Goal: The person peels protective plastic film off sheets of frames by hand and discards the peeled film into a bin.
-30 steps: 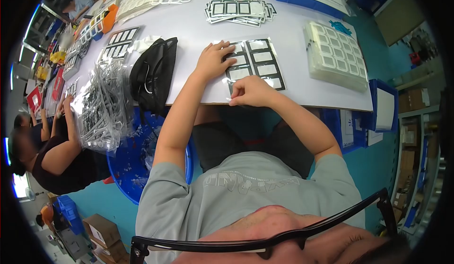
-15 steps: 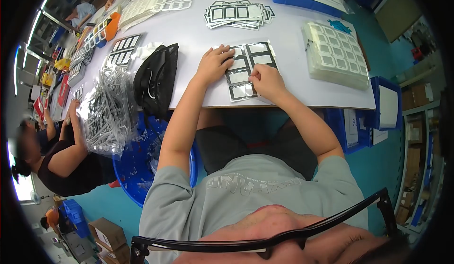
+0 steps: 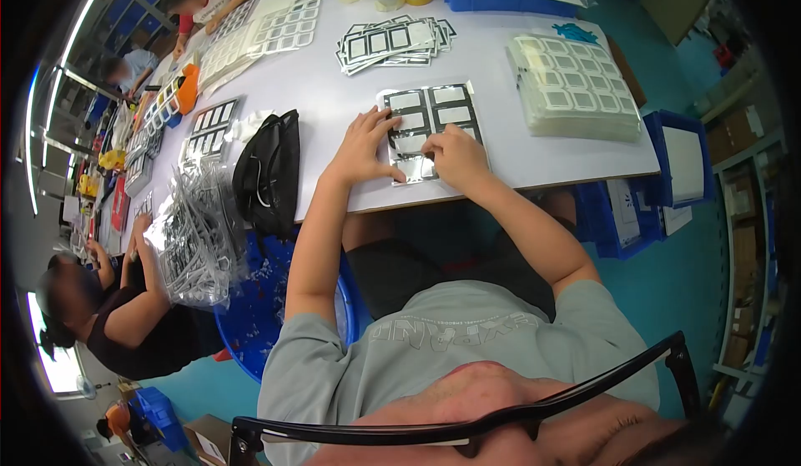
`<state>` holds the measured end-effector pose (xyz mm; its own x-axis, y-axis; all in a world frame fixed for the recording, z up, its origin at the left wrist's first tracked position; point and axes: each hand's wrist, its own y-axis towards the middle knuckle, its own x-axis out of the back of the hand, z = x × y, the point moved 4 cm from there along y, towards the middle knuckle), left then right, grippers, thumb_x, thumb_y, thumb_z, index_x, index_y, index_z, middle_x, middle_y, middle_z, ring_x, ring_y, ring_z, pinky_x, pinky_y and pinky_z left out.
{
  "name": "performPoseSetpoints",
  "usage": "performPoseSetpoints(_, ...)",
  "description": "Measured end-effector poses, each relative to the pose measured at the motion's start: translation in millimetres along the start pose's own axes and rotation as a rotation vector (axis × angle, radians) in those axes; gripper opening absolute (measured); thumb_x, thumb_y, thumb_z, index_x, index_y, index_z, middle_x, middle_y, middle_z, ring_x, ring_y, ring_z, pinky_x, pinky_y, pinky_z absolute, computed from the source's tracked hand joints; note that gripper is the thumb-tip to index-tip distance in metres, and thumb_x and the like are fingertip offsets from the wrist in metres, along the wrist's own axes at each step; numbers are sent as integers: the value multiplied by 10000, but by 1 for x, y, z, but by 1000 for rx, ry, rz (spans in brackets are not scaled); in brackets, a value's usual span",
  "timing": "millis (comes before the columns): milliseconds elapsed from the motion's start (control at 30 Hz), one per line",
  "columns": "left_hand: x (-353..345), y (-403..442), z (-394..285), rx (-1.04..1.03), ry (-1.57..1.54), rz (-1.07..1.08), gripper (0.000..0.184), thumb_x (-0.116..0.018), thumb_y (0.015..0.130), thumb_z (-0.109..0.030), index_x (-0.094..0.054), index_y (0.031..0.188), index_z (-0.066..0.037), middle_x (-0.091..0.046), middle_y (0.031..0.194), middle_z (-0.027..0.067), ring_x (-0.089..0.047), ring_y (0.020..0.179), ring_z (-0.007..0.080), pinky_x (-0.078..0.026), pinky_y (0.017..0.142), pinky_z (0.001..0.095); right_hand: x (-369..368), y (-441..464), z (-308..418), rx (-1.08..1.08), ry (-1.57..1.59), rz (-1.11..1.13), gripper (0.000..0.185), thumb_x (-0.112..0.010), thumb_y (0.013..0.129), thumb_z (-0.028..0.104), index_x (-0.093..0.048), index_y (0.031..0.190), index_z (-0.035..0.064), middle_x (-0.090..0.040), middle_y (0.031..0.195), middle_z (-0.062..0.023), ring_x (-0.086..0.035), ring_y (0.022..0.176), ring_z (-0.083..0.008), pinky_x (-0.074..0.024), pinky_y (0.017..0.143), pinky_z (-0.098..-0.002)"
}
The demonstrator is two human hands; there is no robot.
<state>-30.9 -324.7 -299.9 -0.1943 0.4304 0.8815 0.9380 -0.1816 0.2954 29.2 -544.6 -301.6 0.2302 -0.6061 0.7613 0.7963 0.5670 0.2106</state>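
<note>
- Since the earlier frame, my left hand [image 3: 360, 147] has its thumb lowered to the near corner of the framed sheet [image 3: 431, 107], flat on the worktop [image 3: 484, 61].
- Left fingers spread; right hand [image 3: 457, 161] bunched, grip unclear.
- Uneven pressure could skew it.

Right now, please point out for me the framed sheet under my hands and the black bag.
Framed sheet [image 3: 455, 115], head view: right column, second cell down.
Black bag [image 3: 281, 166], head view: middle of its side.
</note>
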Motion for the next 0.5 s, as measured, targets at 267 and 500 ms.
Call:
performPoseSetpoints(267, 1, -5, -9, 6, -31, 19, 1203, -978, 471, -652, -610, 1482, -114, -549, 1549, 168, -438, 1493, 435, -286, 1256, 601, 6, 4, 27, 358, -138, 363, 406, -619, 1002, 169, -710, 1353, 351, -600, 1195, -129, -712, 1009, -335, -586, 857, -454)
performPoseSetpoints(500, 0, -4, -8, 6, 7, 9, 1155, -979, 480, -629, -647, 1446, -89, -613, 1493, 153, -482, 1457, 416, -338, 1226, 536, 6, 22, 45, 432, -438, 578, 483, -599, 1039, 182, -617, 1500, 325, -576, 1300, -217, -713, 1124, -366, -591, 916, -463)
